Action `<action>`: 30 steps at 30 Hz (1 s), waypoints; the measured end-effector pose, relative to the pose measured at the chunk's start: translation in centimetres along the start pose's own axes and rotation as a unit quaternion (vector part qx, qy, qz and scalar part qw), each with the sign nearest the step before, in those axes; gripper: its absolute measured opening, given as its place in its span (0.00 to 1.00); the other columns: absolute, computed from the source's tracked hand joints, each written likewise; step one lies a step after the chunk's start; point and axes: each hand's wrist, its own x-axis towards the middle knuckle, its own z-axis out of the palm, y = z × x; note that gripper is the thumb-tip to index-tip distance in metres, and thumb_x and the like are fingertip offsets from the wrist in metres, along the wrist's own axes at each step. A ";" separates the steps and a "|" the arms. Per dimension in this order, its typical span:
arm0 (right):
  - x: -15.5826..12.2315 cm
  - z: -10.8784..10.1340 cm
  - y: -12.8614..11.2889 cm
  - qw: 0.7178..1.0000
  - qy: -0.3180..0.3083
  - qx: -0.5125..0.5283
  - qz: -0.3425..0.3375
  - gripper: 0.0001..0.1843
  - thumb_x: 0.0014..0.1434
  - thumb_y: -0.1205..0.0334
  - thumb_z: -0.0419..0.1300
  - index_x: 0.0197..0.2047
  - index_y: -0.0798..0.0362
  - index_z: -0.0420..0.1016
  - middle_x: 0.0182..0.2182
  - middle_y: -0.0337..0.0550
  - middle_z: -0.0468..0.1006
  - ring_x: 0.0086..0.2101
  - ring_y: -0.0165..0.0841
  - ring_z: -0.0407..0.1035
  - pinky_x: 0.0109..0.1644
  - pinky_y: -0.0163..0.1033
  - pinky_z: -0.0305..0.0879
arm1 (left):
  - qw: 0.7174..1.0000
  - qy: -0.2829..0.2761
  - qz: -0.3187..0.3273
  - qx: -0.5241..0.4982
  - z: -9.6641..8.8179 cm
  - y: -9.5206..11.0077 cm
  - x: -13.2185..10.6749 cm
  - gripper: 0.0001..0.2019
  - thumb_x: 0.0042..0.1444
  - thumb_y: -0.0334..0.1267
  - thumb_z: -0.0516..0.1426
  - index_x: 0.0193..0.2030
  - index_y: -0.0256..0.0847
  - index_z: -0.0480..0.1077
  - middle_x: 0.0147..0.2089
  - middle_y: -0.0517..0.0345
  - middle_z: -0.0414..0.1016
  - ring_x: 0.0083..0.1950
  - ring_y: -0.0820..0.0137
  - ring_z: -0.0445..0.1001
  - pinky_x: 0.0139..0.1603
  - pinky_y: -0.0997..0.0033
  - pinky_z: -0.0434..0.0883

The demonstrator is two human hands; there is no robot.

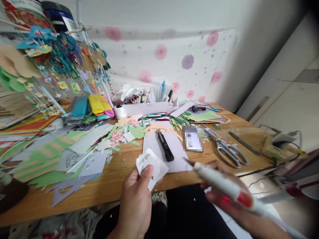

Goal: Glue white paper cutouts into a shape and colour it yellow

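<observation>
My left hand (137,196) pinches a small piece of white paper (156,169) between thumb and fingers. The paper has a few dark marks or small cut-outs. In my right hand (239,210) is a white pen-shaped tool (221,181) that looks like a soldering iron, with a thin dark tip, a red section and a cord-like tail. Its tip points left toward the paper without touching it. A red light glows by my fingers. Just beyond the held paper, a black utility knife (164,146) lies on a pale lilac sheet (179,162).
On the wooden table (117,179), silver scissors (229,151) and a metal file-like strip (244,143) lie to the right, beside a phone-sized object (193,139), partly blurred. Green paper scraps (47,156) cover the left. A pen box (147,108) and a glue gun (198,109) are behind.
</observation>
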 end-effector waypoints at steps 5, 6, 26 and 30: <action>0.8 3.3 -4.1 0.992 -0.089 -0.065 -0.057 0.02 0.57 0.66 0.59 0.32 0.50 0.70 0.33 0.45 0.76 0.31 0.34 0.73 0.32 0.34 0.72 | 0.999 -0.022 0.047 0.005 -0.5 0.6 -1.2 0.20 0.49 0.37 0.66 0.51 0.40 0.75 0.43 0.53 0.83 0.47 0.59 0.79 0.50 0.62 0.72; 0.8 3.6 -4.3 0.991 -0.090 -0.077 -0.066 0.03 0.57 0.67 0.58 0.32 0.50 0.69 0.32 0.45 0.76 0.31 0.33 0.73 0.31 0.34 0.71 | 0.998 -0.018 0.057 0.012 -0.7 0.7 -1.3 0.20 0.50 0.37 0.66 0.51 0.40 0.75 0.44 0.53 0.83 0.47 0.59 0.78 0.50 0.62 0.72; 1.2 4.5 -5.1 0.988 -0.121 -0.070 -0.067 0.04 0.58 0.67 0.57 0.32 0.49 0.69 0.27 0.41 0.74 0.29 0.33 0.70 0.29 0.35 0.66 | 0.990 0.039 0.114 0.070 -2.2 1.1 -1.4 0.18 0.47 0.43 0.66 0.46 0.40 0.78 0.44 0.51 0.83 0.48 0.54 0.78 0.51 0.58 0.73; 1.0 4.8 -5.3 0.996 -0.075 -0.005 -0.041 0.05 0.55 0.66 0.60 0.36 0.49 0.73 0.33 0.43 0.76 0.36 0.37 0.72 0.38 0.37 0.71 | 0.990 0.031 0.110 0.076 -2.0 1.2 -1.5 0.18 0.47 0.43 0.66 0.45 0.40 0.78 0.44 0.51 0.83 0.48 0.54 0.78 0.51 0.58 0.73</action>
